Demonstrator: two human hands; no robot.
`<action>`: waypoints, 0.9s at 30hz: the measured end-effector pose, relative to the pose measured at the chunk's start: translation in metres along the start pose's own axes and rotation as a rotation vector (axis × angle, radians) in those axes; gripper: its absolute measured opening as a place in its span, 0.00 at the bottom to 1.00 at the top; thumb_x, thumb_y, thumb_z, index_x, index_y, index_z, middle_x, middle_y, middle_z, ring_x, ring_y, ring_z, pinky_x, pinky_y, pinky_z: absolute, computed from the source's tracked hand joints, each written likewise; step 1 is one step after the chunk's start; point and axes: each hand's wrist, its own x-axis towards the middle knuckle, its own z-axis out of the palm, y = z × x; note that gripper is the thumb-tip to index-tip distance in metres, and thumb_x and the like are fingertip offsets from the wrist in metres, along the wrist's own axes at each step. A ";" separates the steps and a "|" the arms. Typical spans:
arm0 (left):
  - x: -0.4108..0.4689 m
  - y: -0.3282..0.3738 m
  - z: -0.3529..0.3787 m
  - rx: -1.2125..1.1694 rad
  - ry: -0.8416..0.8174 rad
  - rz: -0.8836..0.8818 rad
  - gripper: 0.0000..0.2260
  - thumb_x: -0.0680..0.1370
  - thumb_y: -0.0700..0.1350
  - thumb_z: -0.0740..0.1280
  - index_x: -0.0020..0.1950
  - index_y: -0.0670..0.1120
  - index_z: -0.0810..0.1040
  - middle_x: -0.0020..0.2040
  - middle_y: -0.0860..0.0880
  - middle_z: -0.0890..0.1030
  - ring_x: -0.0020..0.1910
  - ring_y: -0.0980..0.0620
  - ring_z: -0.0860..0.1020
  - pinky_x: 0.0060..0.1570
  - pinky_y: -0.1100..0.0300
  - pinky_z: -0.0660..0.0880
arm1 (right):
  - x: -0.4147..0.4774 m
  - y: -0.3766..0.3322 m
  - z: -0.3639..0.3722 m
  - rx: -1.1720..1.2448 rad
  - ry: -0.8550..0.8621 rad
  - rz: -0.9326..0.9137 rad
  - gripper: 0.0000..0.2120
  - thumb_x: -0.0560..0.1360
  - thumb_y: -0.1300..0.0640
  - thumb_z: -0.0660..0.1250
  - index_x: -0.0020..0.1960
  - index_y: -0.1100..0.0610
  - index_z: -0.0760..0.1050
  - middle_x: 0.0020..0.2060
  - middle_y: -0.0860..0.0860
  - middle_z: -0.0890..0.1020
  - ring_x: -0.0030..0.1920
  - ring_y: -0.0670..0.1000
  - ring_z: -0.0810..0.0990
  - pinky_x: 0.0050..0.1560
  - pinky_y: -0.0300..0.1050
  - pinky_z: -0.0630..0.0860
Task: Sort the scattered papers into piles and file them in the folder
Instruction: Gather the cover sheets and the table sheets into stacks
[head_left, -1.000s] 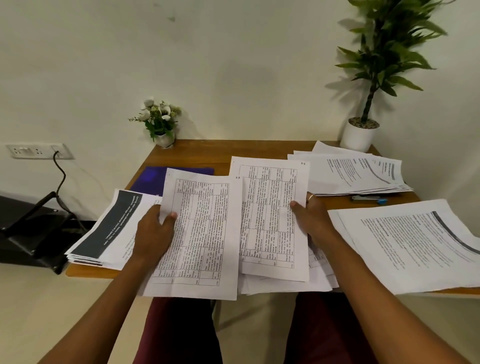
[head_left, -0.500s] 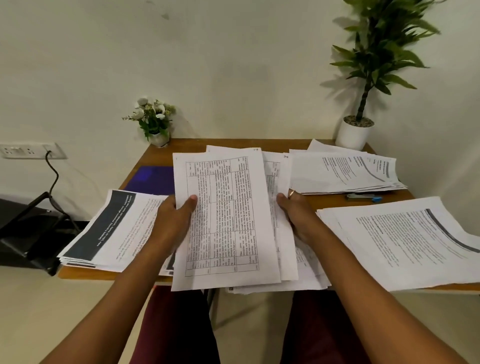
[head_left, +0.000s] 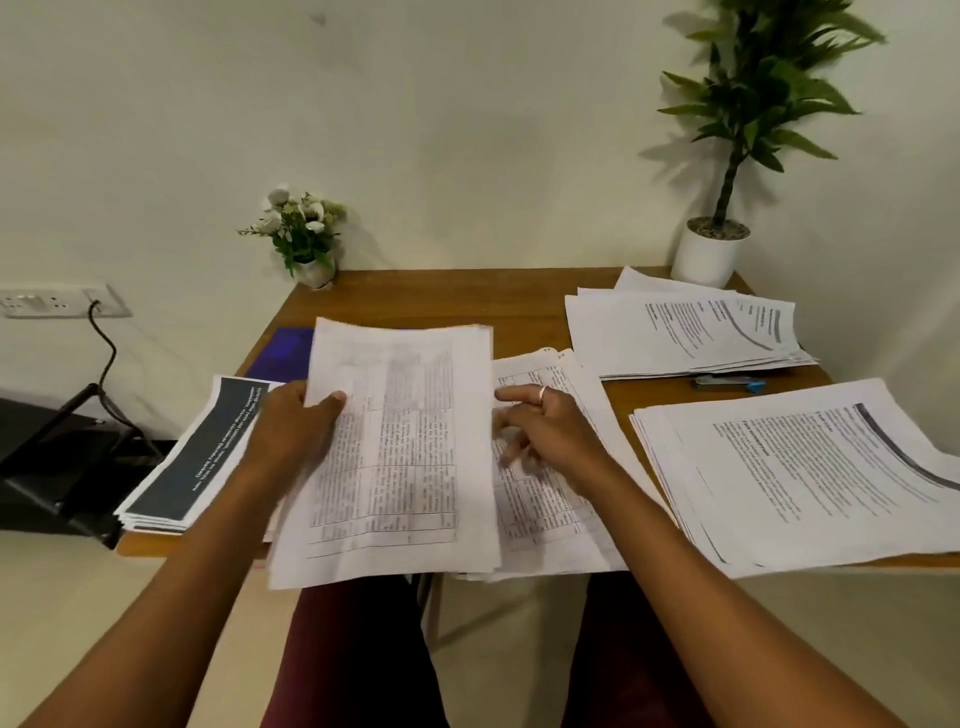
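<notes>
A dark-covered pile (head_left: 208, 447) at nine, a far pile (head_left: 685, 332) at one and a near pile (head_left: 810, 478) at three o'clock are sorted. Tabled sheets (head_left: 395, 457) are gripped by the left hand (head_left: 291, 431); loose sheets (head_left: 550, 504) at centre are touched by the unclenched right hand (head_left: 545, 436). The blue folder (head_left: 283, 353) at eleven is judged unfilled.

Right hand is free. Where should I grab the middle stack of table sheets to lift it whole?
Pinch the middle stack at its near edge, coming from the front with the right hand. That edge seems to overhang the table, so fingers could slip under it; elsewhere it lies flat.
</notes>
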 end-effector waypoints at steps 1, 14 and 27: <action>0.003 -0.007 -0.009 0.068 0.006 -0.001 0.15 0.83 0.50 0.67 0.65 0.43 0.79 0.59 0.45 0.83 0.49 0.44 0.82 0.52 0.49 0.79 | 0.003 0.007 -0.005 -0.171 0.123 -0.076 0.11 0.80 0.57 0.66 0.61 0.51 0.81 0.53 0.48 0.86 0.44 0.51 0.85 0.39 0.41 0.79; -0.001 -0.065 0.017 0.604 0.235 0.097 0.19 0.83 0.59 0.60 0.64 0.46 0.74 0.61 0.44 0.83 0.50 0.38 0.84 0.50 0.38 0.79 | 0.031 0.073 -0.035 -1.027 0.634 -0.104 0.32 0.76 0.33 0.64 0.73 0.51 0.70 0.69 0.53 0.75 0.69 0.55 0.71 0.66 0.58 0.69; 0.004 -0.070 0.020 0.445 0.276 0.186 0.24 0.80 0.47 0.68 0.75 0.46 0.67 0.69 0.40 0.76 0.65 0.36 0.76 0.63 0.36 0.73 | 0.022 0.068 -0.034 -0.781 0.665 -0.201 0.27 0.76 0.49 0.74 0.72 0.51 0.72 0.63 0.54 0.81 0.58 0.57 0.79 0.59 0.51 0.72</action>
